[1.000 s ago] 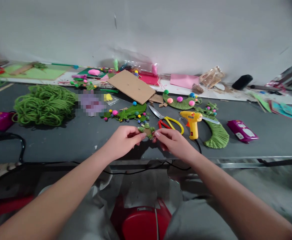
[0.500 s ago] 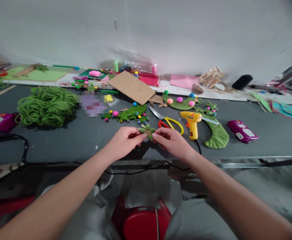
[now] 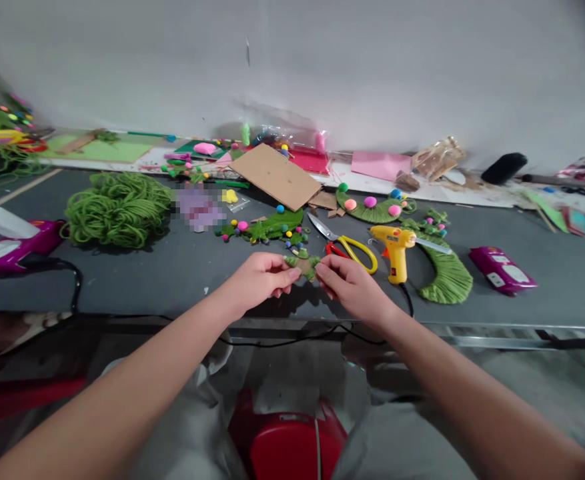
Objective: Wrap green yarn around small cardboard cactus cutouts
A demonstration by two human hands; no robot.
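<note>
Left hand (image 3: 262, 280): fingers curled, tips pinched on the left edge of a small green craft piece (image 3: 304, 265).
Right hand (image 3: 351, 288): fingers bent, thumb and forefinger pinched on the right edge of the same piece.
Small green craft piece: fuzzy green cord over a brownish patch, irregular outline, held between both hands just above the near edge of the table (image 3: 172, 273).
Table: flat, dark grey, matte surface with a metal front rail.
Scissors (image 3: 345, 241): steel blades, yellow and red plastic loops, lying just beyond the right hand.
Glue gun (image 3: 396, 244): yellow plastic, pistol shape, standing right of the scissors, black cord trailing off the table edge.
Crescent (image 3: 445, 273): curved form wrapped in green cord, ribbed texture, beside the glue gun.
Half-round piece (image 3: 372, 208): green wrapped, topped with round pink, orange and blue pompoms.
Cardboard sheet (image 3: 275, 175): brown, flat, rectangular, tilted against clutter.
Cord bundle (image 3: 119, 209): loose heap of green cord, far left.
Purple packet (image 3: 502, 270): glossy, oblong, far right.
</note>
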